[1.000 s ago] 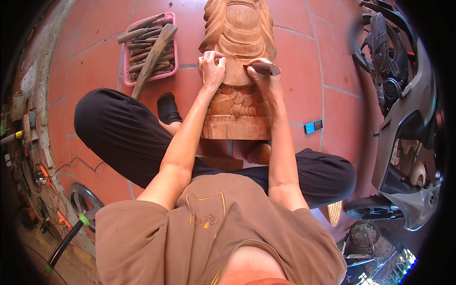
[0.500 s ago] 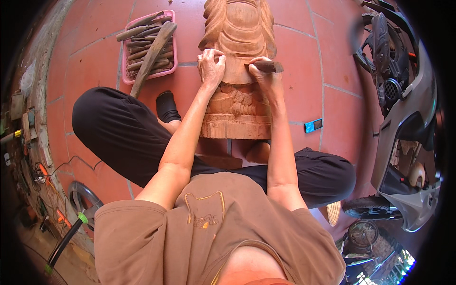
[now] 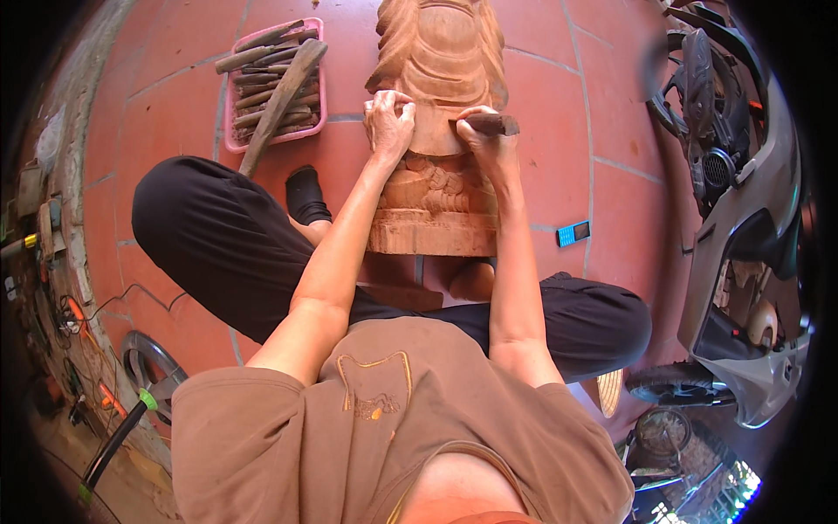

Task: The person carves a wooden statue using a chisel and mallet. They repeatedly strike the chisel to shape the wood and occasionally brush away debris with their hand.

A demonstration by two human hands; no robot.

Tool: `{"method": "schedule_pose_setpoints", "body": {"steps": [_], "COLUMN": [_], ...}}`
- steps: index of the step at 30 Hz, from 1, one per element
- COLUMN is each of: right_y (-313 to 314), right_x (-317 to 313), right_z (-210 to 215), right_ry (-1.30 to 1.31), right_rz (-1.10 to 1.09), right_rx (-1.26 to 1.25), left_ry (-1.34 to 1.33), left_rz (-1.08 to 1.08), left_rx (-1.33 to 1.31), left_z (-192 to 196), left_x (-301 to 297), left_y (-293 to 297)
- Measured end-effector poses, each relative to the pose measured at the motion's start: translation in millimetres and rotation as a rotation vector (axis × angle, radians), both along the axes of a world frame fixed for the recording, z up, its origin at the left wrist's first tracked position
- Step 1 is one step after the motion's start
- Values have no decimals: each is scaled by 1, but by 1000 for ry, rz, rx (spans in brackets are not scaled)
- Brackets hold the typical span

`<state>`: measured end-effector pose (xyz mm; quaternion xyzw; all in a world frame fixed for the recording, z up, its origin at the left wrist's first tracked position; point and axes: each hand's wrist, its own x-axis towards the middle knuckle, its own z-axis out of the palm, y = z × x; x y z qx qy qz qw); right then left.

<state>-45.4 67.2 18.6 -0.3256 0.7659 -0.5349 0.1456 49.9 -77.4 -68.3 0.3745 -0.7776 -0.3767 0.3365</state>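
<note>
A carved wooden statue [image 3: 441, 65] lies on the floor in front of me, its folds at the far end and its carved base [image 3: 434, 234] toward my lap. On the left edge of the smooth band above the base rests my left hand [image 3: 389, 124], closed, fingers curled and thumb pressed in; whether anything is in them is hidden. My right hand [image 3: 491, 150] is closed on a carving chisel [image 3: 496, 125] at the band's right side. The chisel's dark wooden handle sticks out to the right, and its pointed end meets the wood.
At the far left a pink basket [image 3: 230, 122] holds several wooden-handled tools, with a long curved mallet-like piece of wood [image 3: 281, 109] leaning across it. A blue phone [image 3: 573, 233] lies on the red tiles at right. Beyond stands a grey motorbike [image 3: 742, 210].
</note>
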Motion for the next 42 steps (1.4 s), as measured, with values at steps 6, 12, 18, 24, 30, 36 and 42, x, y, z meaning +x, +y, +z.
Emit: {"method": "schedule_pose_setpoints", "body": {"steps": [6,12,18,24,30,36,42], "right_y": [8,1,6,-1,5,1,6], "right_x": [-3,4,-4,0,-4,-2,1], "right_z": [12,5,9,1,7,5,20], "right_ry": [-94,-61,-93,-25,-76,-65,-172], "right_rz": [100,8,106,-24,83,18,152], "right_rx": [138,-5,121,-58,72,8,214], "left_ry": [-5,6,7,17,-8,14,-22], "left_rz": [11,3,11,2,13,11,18], "left_rx": [13,6,27,-15,3,-7,-16], "left_z": [-5,-4,-5,-2,-3,-2,-3], "left_x": [1,0,1,0,1,-2,1], "left_y": [-2,-1,-1,-1,-2,-2,0]}}
